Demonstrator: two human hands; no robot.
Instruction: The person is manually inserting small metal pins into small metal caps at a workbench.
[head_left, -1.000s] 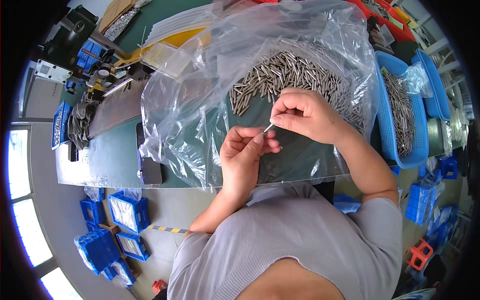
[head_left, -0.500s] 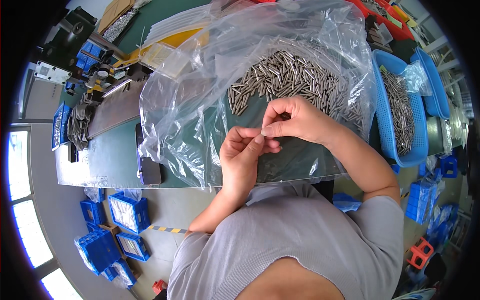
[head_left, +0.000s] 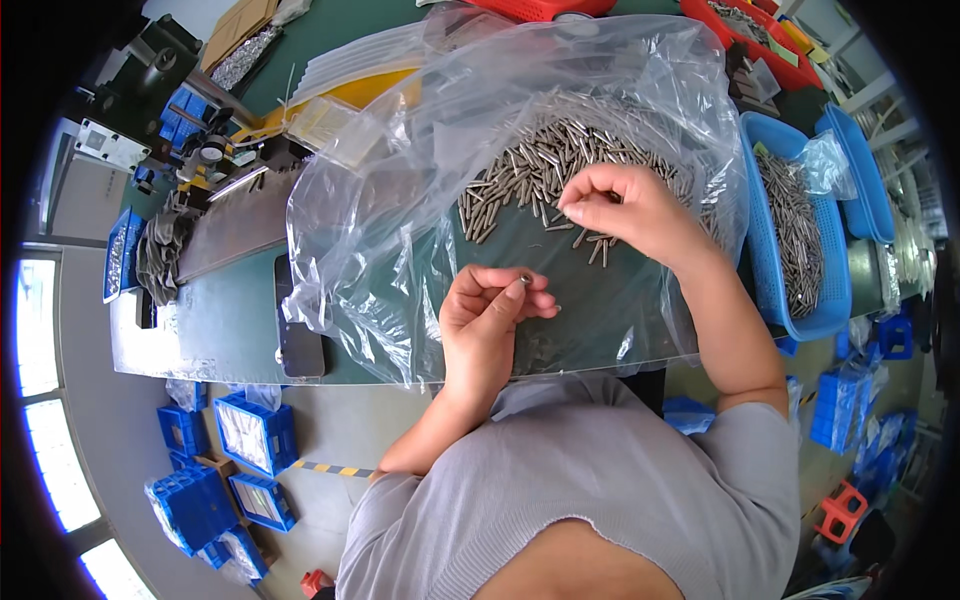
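My left hand (head_left: 485,312) is closed, pinching a small metal pin (head_left: 525,280) between thumb and forefinger; only the pin's round end shows. Up and to the right, my right hand (head_left: 630,205) has thumb and fingertips drawn together at the near edge of a heap of grey metal pins (head_left: 530,170). Whatever those fingertips hold, if anything, is too small to make out. The heap lies on a clear plastic bag (head_left: 400,230) spread across the green table (head_left: 225,325). A few loose pins (head_left: 600,248) lie just below my right hand.
At the right stands a blue basket (head_left: 838,270) with many similar pins, a second blue basket (head_left: 880,215) beside it. Red trays (head_left: 800,70) sit at the back. A dark phone (head_left: 300,345) lies left of the bag, near a black metal fixture (head_left: 150,60). Blue crates (head_left: 195,505) stand on the floor.
My right hand has parted from the left and moved up and right to the pin heap. The pin's end now shows in my left hand, which has stayed nearly in place.
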